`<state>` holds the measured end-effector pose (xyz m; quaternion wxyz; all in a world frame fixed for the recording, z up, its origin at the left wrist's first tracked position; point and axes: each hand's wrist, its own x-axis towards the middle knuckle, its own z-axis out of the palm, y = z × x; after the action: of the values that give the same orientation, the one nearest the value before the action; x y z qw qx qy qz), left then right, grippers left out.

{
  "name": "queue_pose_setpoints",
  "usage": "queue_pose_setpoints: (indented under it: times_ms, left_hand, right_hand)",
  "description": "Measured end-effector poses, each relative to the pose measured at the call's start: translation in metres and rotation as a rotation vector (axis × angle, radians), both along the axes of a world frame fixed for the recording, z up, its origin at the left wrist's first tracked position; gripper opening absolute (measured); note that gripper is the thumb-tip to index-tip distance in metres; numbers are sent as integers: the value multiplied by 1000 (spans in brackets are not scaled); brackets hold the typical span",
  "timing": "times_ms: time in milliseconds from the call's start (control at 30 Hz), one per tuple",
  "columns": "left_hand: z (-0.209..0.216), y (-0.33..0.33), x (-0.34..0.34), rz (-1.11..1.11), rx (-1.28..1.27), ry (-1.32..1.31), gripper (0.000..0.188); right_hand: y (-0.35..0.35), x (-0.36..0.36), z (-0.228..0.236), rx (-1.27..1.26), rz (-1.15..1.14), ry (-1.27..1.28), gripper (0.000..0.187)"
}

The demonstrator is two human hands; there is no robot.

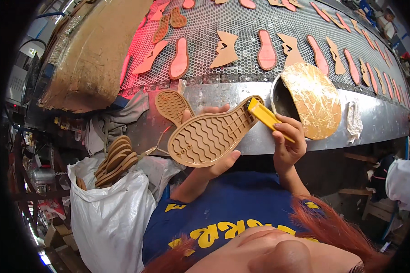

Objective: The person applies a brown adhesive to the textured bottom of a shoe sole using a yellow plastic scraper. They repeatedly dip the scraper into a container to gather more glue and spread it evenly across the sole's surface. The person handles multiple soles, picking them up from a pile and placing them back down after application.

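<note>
My left hand (221, 166) grips a tan shoe sole (205, 139), its wavy tread turned up and its narrow heel end pointing to the upper right. The thumb is at the near edge; the other fingers are partly hidden behind it. Pinched in my right hand (289, 148) is a brush with a flat yellow handle (269, 119). Its dark tip meets the heel end of the sole. Just beyond my left fingers is a second tan sole (172, 105), partly covered by the first. A round pot (282, 102) stands right of the brush, largely covered by a glue-smeared tan disc (312, 100).
Pink-topped insoles (266, 50) and cut tan pieces (225, 49) lie in rows on a mesh conveyor (250, 27). Stacked soles (116, 161) fill a white sack (114, 214) at left. A crumpled white scrap (354, 120) sits on the metal ledge (255, 145).
</note>
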<state>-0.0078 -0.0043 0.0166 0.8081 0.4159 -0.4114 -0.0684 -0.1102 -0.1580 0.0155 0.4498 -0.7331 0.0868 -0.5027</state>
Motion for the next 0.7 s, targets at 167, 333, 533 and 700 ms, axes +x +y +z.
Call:
queue_pose_setpoints:
  times_ms: [167, 333, 533, 700]
  left_hand:
    - [-2, -3, 1, 26, 0, -45, 112]
    - [-10, -3, 8, 88, 11, -150, 113]
    - [-6, -2, 10, 61, 1, -172, 114]
    - [-11, -9, 7, 14, -147, 187, 85]
  right_hand:
    - [18, -1, 17, -150, 109, 29, 24]
    - [18, 0, 21, -198, 172, 11, 27]
    - [26, 3, 30, -267, 114, 34, 29]
    - [47, 5, 47, -326, 259, -12, 33]
